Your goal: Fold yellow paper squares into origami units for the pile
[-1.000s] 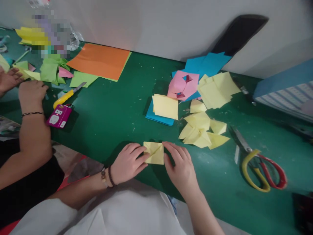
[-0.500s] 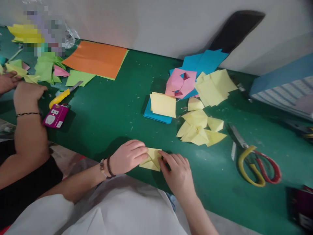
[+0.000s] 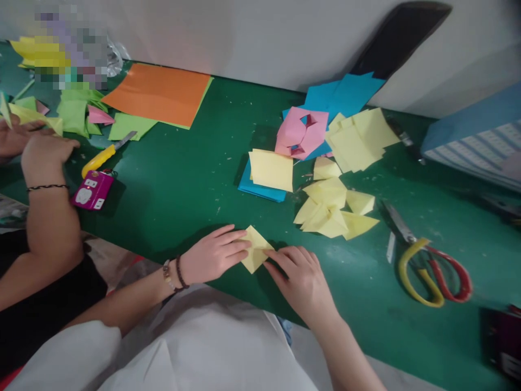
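Observation:
A small folded square of yellow paper [image 3: 253, 256] lies on the green table near its front edge, with one corner pointing away from me. My left hand [image 3: 215, 253] rests flat on the paper's left corner, fingers stretched out and slightly apart; its thumb is hidden. At the right corner, my right hand [image 3: 303, 274] pinches the paper between thumb and index finger. Beyond it sit a stack of pale yellow squares [image 3: 272, 169] on blue paper [image 3: 260, 190] and several folded yellow pieces [image 3: 325, 212].
Scissors [image 3: 419, 255] with yellow and red handles lie at right. Behind are a pink folded paper [image 3: 301, 133], yellow sheets [image 3: 362, 138], blue sheets [image 3: 342, 98] and an orange sheet [image 3: 160, 95]. At left, a co-worker's hand [image 3: 46, 157] is near a yellow cutter [image 3: 100, 160] and purple box [image 3: 93, 190].
The yellow paper has turned from lying square to me to standing on its corner. My left fingers have straightened and spread, and my right hand has moved to the right corner.

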